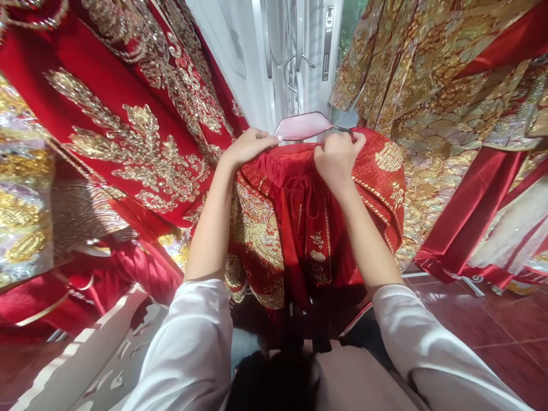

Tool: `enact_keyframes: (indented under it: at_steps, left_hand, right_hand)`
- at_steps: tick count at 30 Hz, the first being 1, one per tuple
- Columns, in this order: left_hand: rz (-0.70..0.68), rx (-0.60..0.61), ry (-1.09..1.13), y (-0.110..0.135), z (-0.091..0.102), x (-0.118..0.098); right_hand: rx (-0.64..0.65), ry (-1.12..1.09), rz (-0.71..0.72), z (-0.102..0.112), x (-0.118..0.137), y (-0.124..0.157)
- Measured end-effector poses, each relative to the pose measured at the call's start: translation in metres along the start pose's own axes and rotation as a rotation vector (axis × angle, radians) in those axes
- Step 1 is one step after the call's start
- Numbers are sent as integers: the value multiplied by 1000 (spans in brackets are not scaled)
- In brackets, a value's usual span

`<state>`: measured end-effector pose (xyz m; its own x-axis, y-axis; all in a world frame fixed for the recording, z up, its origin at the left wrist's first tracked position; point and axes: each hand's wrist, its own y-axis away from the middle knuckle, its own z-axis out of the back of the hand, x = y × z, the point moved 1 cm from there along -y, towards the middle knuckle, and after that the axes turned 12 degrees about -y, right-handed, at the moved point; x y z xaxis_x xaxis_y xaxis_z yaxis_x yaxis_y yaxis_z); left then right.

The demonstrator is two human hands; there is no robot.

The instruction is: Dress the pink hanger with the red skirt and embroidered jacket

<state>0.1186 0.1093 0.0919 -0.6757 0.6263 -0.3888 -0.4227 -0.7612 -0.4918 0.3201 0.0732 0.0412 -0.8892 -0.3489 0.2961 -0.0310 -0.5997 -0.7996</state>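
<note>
A person in white sleeves stood among hanging ceremonial robes, both hands raised to a red embroidered garment [299, 228] draped over a pink hanger [303, 125] whose metal hook [295, 71] rose toward a white door frame [274, 51]. The left hand [248, 147] lay curled over the garment's top edge just beside the hanger's left shoulder, its fingers [265, 138] closed on the cloth and touching the pink bar; the right hand [336, 157] was bunched into a fist at the hanger's right end, fingers pinched shut on the red fabric there. The garment hung between the forearms, falling in deep folds toward the tiled floor [492, 325]. Its satin looked soft and likely slippery, while the dense gold beading and sequins probably made it heavy and prone to snagging, so a hold at the plain waistband or shoulder seam near the hanger, rather than on the embroidery, appeared safest. A larger red robe with gold phoenix work [128, 131] hung at the left, and gold brocade robes [436, 91] crowded the right
</note>
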Motion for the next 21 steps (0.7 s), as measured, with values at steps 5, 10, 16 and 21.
enact_keyframes:
  at_steps: [5, 10, 16, 21]
  left_hand:
    - [-102, -358, -284, 19, 0, -37]
    - [-290, -272, -415, 0, -23, -74]
    - [-102, -239, -510, -28, -44, -75]
    - [-69, -274, -489, -29, -45, -71]
  right_hand:
    - [12, 14, -41, 0, -8, -1]
    - [36, -24, -44, 2, -4, -2]
    - [68, -44, -99, 19, -1, 4]
    - [-54, -219, -116, 56, -13, -34]
